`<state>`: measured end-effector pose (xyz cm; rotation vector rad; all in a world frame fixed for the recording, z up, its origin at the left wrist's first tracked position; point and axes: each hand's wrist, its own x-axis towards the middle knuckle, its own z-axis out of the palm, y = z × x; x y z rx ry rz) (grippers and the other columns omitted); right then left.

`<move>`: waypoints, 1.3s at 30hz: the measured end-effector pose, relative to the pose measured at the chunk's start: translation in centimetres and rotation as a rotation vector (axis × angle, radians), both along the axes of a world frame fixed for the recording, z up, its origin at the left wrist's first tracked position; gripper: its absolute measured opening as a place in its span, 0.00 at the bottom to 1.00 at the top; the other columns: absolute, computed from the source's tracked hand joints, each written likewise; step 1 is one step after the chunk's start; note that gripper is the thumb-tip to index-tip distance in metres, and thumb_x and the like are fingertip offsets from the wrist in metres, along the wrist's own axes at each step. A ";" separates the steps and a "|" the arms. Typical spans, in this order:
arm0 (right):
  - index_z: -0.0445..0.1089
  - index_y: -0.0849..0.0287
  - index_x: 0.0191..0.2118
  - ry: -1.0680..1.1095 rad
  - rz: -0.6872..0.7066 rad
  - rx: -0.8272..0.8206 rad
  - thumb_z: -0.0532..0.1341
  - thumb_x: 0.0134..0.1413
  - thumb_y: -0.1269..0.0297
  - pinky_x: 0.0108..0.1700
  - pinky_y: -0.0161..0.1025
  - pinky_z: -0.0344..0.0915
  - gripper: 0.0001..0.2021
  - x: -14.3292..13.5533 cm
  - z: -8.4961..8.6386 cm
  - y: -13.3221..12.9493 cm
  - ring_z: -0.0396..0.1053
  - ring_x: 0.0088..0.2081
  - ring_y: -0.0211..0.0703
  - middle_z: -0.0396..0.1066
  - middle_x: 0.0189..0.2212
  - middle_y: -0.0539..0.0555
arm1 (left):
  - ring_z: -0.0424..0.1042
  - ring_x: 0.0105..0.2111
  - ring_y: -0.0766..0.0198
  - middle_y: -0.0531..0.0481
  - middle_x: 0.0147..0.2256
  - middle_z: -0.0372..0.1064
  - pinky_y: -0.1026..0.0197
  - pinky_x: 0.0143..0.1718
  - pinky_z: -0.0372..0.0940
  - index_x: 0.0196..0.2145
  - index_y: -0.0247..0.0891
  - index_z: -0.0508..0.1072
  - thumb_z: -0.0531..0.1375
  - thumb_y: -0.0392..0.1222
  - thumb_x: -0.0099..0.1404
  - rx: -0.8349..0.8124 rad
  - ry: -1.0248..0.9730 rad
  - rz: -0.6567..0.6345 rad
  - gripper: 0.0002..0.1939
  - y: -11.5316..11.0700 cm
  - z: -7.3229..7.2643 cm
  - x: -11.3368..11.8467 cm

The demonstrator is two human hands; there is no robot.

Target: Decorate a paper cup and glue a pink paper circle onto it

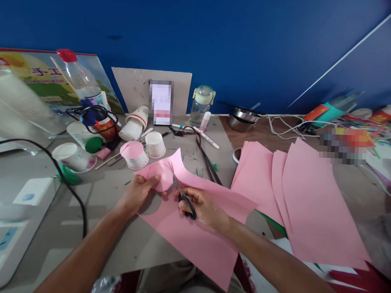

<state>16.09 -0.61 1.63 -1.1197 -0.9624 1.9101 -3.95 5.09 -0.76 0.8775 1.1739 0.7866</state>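
A large sheet of pink paper [204, 237] lies under my hands, with a curved piece cut out of its left side. My left hand [141, 191] pinches a rounded part of the paper [163, 177] between thumb and fingers. On that part a faint drawn curve shows. My right hand [201, 205] grips black-handled scissors [188, 204], fingers through the loops. Their blades point up and left, at the right edge of the rounded part. Just beyond my left hand stand a paper cup [137, 161] topped with pink paper and a white paper cup [155, 144].
More pink sheets [312, 203] are stacked to the right. A phone [160, 102] leans on a board at the back, beside a clear bottle [202, 105]. Glue stick [205, 121], marker [211, 140] and metal bowls [244, 118] lie behind. At left are cups, a red-capped bottle [78, 76] and a cable [73, 188].
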 end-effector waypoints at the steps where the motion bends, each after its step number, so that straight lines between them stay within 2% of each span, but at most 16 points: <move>1: 0.68 0.61 0.36 -0.003 0.002 -0.003 0.68 0.45 0.52 0.25 0.34 0.54 0.19 0.1 0.0 0.0 0.59 0.22 0.32 0.66 0.20 0.46 | 0.66 0.15 0.62 0.45 0.14 0.71 0.61 0.18 0.59 0.20 0.33 0.78 0.67 0.53 0.54 0.008 0.037 -0.027 0.19 0.0 0.2 0.0; 4: 0.68 0.61 0.36 -0.019 0.015 0.001 0.69 0.44 0.52 0.25 0.34 0.54 0.19 0.2 0.1 0.0 0.59 0.22 0.32 0.66 0.20 0.46 | 0.63 0.13 0.64 0.43 0.15 0.72 0.61 0.17 0.58 0.18 0.33 0.78 0.64 0.56 0.56 0.034 0.115 -0.081 0.22 -0.1 0.9 0.2; 8: 0.68 0.61 0.35 -0.046 0.024 0.010 0.69 0.44 0.51 0.25 0.34 0.54 0.19 0.4 0.0 0.0 0.58 0.22 0.32 0.66 0.20 0.46 | 0.64 0.13 0.63 0.42 0.14 0.71 0.61 0.17 0.58 0.15 0.34 0.76 0.65 0.56 0.55 0.034 0.085 -0.089 0.23 -0.2 1.5 0.5; 11: 0.69 0.61 0.35 -0.050 0.026 0.019 0.69 0.43 0.50 0.25 0.35 0.53 0.20 0.5 0.0 -0.1 0.58 0.22 0.32 0.65 0.20 0.46 | 0.67 0.15 0.60 0.41 0.15 0.71 0.61 0.18 0.60 0.14 0.35 0.76 0.66 0.55 0.54 0.042 0.050 -0.083 0.22 -0.2 1.5 0.6; 19: 0.68 0.61 0.34 -0.004 0.043 0.000 0.68 0.44 0.52 0.23 0.34 0.54 0.18 0.7 0.0 0.1 0.57 0.21 0.32 0.65 0.19 0.46 | 0.60 0.11 0.64 0.47 0.09 0.65 0.62 0.15 0.55 0.15 0.35 0.77 0.65 0.53 0.56 0.082 0.092 -0.141 0.21 -0.2 1.9 0.7; 26: 0.68 0.61 0.37 -0.015 0.020 -0.022 0.69 0.43 0.54 0.23 0.33 0.53 0.19 0.4 -0.4 0.3 0.60 0.21 0.33 0.67 0.21 0.47 | 0.61 0.11 0.64 0.44 0.12 0.69 0.61 0.15 0.55 0.14 0.35 0.76 0.67 0.52 0.54 0.071 0.088 -0.140 0.20 -0.2 2.3 0.9; 31: 0.69 0.61 0.37 -0.004 0.007 -0.021 0.70 0.42 0.52 0.24 0.33 0.54 0.21 0.5 -0.5 0.2 0.61 0.22 0.34 0.67 0.21 0.47 | 0.59 0.10 0.64 0.47 0.08 0.63 0.61 0.16 0.57 0.13 0.35 0.76 0.67 0.49 0.55 0.055 0.066 -0.131 0.19 -0.2 2.0 0.7; 35: 0.69 0.62 0.37 -0.003 0.021 -0.009 0.70 0.42 0.50 0.23 0.33 0.54 0.22 0.7 -0.8 0.1 0.61 0.22 0.33 0.67 0.21 0.47 | 0.62 0.11 0.64 0.42 0.13 0.70 0.61 0.16 0.58 0.14 0.33 0.76 0.67 0.49 0.54 0.042 0.067 -0.151 0.18 -0.3 2.2 0.8; 39: 0.69 0.62 0.37 -0.015 0.018 -0.014 0.71 0.42 0.51 0.24 0.33 0.55 0.21 1.0 -1.1 0.1 0.62 0.23 0.34 0.67 0.24 0.48 | 0.65 0.13 0.62 0.42 0.14 0.71 0.62 0.16 0.57 0.15 0.34 0.76 0.67 0.50 0.53 0.063 0.065 -0.163 0.18 -0.2 2.4 0.8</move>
